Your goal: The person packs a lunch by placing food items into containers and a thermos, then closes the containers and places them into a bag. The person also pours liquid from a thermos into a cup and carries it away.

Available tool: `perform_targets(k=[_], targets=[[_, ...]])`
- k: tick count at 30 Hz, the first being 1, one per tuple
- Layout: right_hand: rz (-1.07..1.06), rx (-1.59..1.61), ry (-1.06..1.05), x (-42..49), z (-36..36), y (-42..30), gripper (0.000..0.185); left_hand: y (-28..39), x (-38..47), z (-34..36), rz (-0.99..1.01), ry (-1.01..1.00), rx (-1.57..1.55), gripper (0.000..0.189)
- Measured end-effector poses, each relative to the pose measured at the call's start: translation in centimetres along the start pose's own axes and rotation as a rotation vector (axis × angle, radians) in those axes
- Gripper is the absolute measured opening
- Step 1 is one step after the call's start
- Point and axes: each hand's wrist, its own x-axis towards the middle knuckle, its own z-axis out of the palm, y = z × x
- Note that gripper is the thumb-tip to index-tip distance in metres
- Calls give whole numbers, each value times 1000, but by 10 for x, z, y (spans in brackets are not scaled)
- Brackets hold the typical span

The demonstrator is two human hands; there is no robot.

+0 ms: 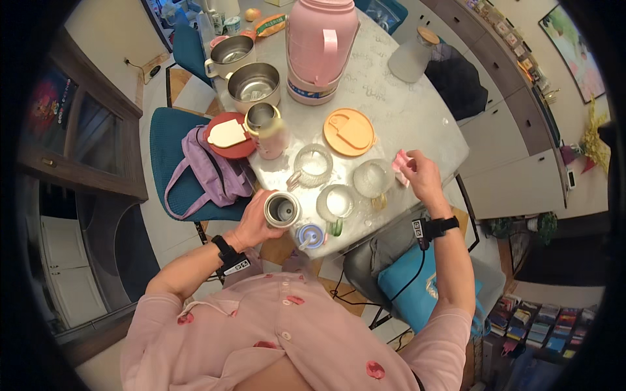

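Note:
My left hand (257, 220) is wrapped around an uncapped stainless-steel vacuum flask (282, 210) at the table's near left corner. A pink cloth or wipe (402, 167) is pinched in my right hand (423, 177), close to the tabletop on the right. Between the hands stand a glass mug with a green handle (335, 203), one with an amber handle (372, 178) and a third glass mug (313, 165). A blue lid with a spout or straw (310, 236) lies beside the flask. Behind the mugs is an orange plastic lid (349, 132).
A big pink thermos jug (320, 54) stands at the back. Two steel-lined bowls (254, 85), an open pink cup (270, 134) and a red lid (230, 135) line the left side. A glass pitcher (411, 58) is at back right. Chairs flank the table, one holding a purple bag (215, 168).

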Motion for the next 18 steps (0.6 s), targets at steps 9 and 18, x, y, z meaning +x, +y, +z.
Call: perform_targets(k=[9,18], targets=[[-53,-37,-283,88,47,17,47,3,14,23,-91,46,15,68],[367,576,-536,137,74,32,29,8,18,30,-125,8,35,82]])
